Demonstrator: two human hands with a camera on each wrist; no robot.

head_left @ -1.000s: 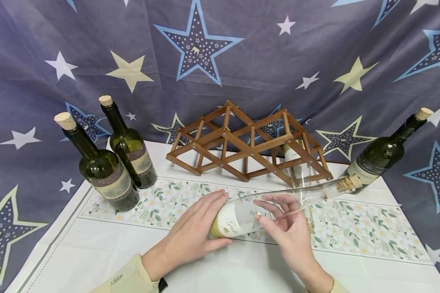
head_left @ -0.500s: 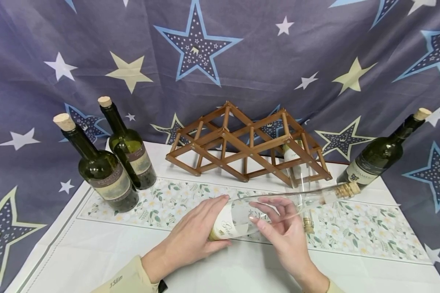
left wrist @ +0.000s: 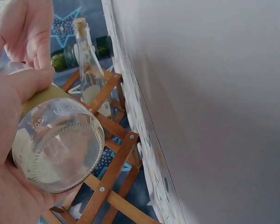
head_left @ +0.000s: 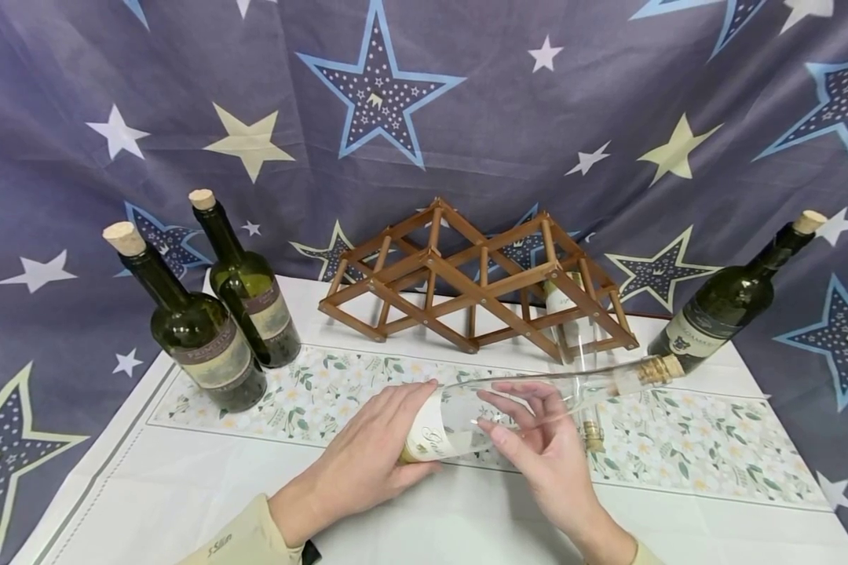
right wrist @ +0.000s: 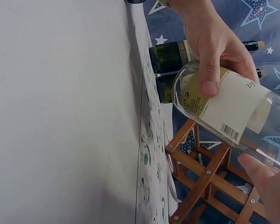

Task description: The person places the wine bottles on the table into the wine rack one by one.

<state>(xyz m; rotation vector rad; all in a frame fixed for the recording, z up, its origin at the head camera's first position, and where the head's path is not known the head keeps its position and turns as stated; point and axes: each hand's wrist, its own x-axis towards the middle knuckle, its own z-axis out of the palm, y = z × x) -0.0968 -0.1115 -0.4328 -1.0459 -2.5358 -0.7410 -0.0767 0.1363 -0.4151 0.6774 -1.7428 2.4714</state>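
A clear glass wine bottle (head_left: 466, 420) with a cream label and a cork (head_left: 660, 369) lies tilted between both hands, its neck towards the right. My left hand (head_left: 367, 439) grips the base end; in the left wrist view the round glass bottom (left wrist: 60, 144) faces the camera. Around the bottle's middle, my right hand (head_left: 554, 463) holds it, thumb on the near side and fingers seen through the glass. Behind it stands a brown wooden folding wine rack (head_left: 459, 290). Another clear corked bottle (head_left: 572, 326) lies in the rack's right-hand compartment, its neck pointing forward.
Two dark green corked bottles (head_left: 205, 345) stand at the left. One more green bottle (head_left: 721, 310) is at the right, by the held bottle's cork. A floral runner (head_left: 707, 447) crosses the white tablecloth (head_left: 205, 479). A star-patterned curtain (head_left: 480, 118) hangs behind.
The held bottle's corked end has dropped slightly and shifted a little left, and my right hand has moved slightly left with it. The left hand keeps its grip on the base.
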